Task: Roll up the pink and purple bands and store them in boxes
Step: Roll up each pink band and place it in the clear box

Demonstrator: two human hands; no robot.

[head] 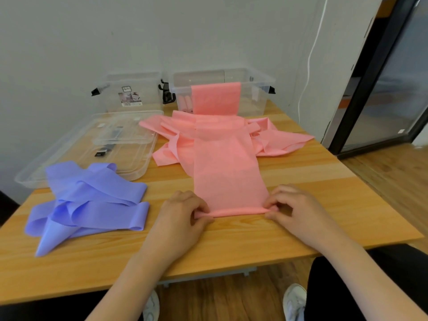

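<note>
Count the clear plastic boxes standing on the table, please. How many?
2. The left clear box stands at the back near the wall; the right clear box stands beside it, with the pink band hanging over its front rim. Lids are not counted.

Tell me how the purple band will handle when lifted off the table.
The purple band lies in loose, draped folds, so it is probably floppy and will sag and unfold. It looks thin, so likely light. Its smooth sheen suggests it may slip.
</note>
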